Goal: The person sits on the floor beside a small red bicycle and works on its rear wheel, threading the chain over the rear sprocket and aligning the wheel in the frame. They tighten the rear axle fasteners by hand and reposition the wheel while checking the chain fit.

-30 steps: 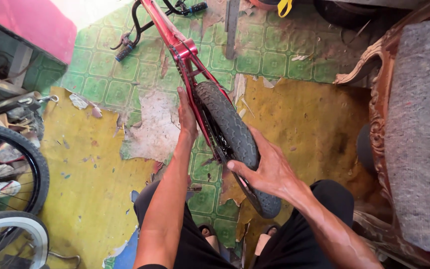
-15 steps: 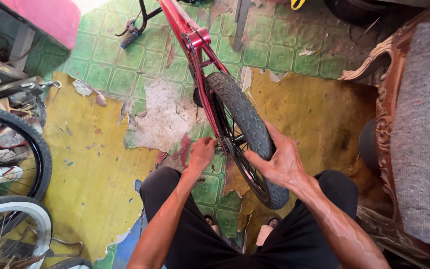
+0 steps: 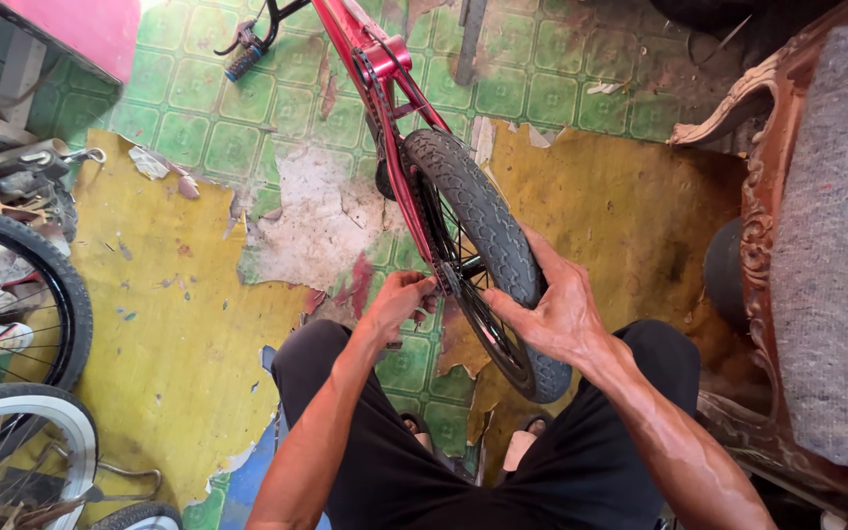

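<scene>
A: While the red bicycle frame lies upside down on the floor, which step would you say is in hand?

B: Work at the rear wheel, I judge. The left hand is curled narrow around the frame's stay just left of the wheel, close to the hub, fingers closed on the metal or the chain there; I cannot tell which. The right hand lies spread wide over the black tyre, palm on the tread at the wheel's right side, steadying it

A: And where does the wheel sit?

B: Between the person's knees, slanting from the frame's red clamp above down toward the sandals below it

A: What does a next move call for?

B: In my judgement, a firm hold on the tyre so the wheel stays put, and care for the left fingers, which sit right against the spokes and chain

A: Any containers near the wheel?

B: None that I can make out. Well left of the wheel there are two other bicycle wheels and a heap of metal parts loose at the wall, not in any box. To the wheel's right stands a carved wooden chair with a grey cushion; nothing lies on it
</scene>
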`<state>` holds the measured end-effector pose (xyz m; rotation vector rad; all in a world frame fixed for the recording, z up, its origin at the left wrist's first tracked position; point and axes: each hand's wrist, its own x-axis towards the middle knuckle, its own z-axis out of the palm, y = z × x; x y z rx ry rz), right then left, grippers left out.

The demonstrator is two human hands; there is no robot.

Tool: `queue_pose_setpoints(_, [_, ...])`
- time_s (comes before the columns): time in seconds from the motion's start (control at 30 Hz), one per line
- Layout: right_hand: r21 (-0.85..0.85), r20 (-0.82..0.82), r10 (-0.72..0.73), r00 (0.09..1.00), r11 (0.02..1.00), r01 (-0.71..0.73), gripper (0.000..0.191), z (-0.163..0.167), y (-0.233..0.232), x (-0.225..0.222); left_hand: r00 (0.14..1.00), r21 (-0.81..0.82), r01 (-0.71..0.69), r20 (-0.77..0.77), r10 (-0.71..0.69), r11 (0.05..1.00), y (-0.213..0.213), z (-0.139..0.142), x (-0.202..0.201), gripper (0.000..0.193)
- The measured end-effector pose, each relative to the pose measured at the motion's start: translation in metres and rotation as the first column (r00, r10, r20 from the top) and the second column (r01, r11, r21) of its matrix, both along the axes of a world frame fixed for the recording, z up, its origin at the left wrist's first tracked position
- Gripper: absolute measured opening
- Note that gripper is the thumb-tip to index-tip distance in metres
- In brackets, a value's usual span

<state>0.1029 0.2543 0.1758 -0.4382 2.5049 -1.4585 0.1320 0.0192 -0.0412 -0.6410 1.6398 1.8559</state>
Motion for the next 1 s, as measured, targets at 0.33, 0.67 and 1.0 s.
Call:
queue_pose_setpoints(0.33, [-0.019,0.009,-0.006,1.000,1.000,0.006,0.078,-0.001,0.001,0.001,0.898,-0.540,0.080,-0.325,-0.296,0.838,0.003,0.025,0.003,0.023])
queue_pose_setpoints(0.67, [-0.013,0.023,-0.014,1.000,1.000,0.015,0.077,0.001,0.001,0.001,0.986,-0.391,0.023,-0.145,-0.087,0.920,0.006,0.051,0.006,0.024])
queue_pose_setpoints(1.0, [0.006,0.025,-0.019,1.000,1.000,0.019,0.077,0.002,0.000,0.000,0.988,-0.270,0.003,-0.150,-0.045,0.963,0.004,0.021,0.007,0.023])
